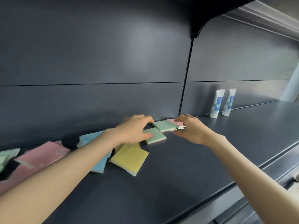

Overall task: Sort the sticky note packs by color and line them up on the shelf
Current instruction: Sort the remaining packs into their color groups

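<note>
On the dark shelf (pixel 178 167) lie several sticky note packs. My left hand (pixel 134 128) grips a green pack (pixel 156 135), thumb on its near edge and fingers over its far side. My right hand (pixel 192 128) pinches the right end of a second green pack (pixel 164 125), which overlaps a pink pack (pixel 172 121) by the back wall. A yellow pack (pixel 130 158) lies below my left wrist. A blue pack (pixel 90 139) runs under my left forearm. Pink packs (pixel 43 155) and a green one (pixel 6 156) lie at the far left.
Two white tubes (pixel 216 103) with blue labels stand upright against the back panel to the right. A slotted upright (pixel 186 75) splits the back panel, with a bracket and upper shelf above. The shelf's front edge (pixel 226 186) runs diagonally at the lower right.
</note>
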